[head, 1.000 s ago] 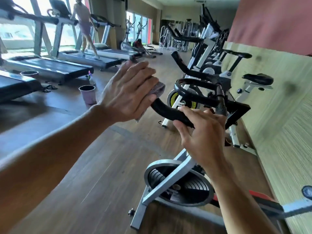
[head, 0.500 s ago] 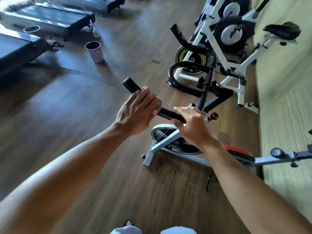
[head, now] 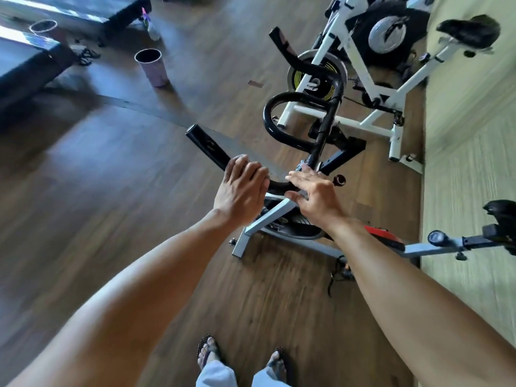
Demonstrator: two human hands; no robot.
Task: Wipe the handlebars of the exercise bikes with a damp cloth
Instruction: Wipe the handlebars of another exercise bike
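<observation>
Here, bare wooden floor (head: 97, 177) stretches open at far left, past a cup (head: 153, 67). The left hand (head: 241, 191) curls over the black handlebar (head: 208, 148); the cloth is not visible. Just beside, the right hand (head: 314, 194) rests on the bar, fingers straight. A wall (head: 469, 163) hems the bikes in.

free: bare floor (head: 117, 208) left of handlebar (head: 206, 146) | blocked right: white bike (head: 371, 88), wall (head: 469, 163)
</observation>
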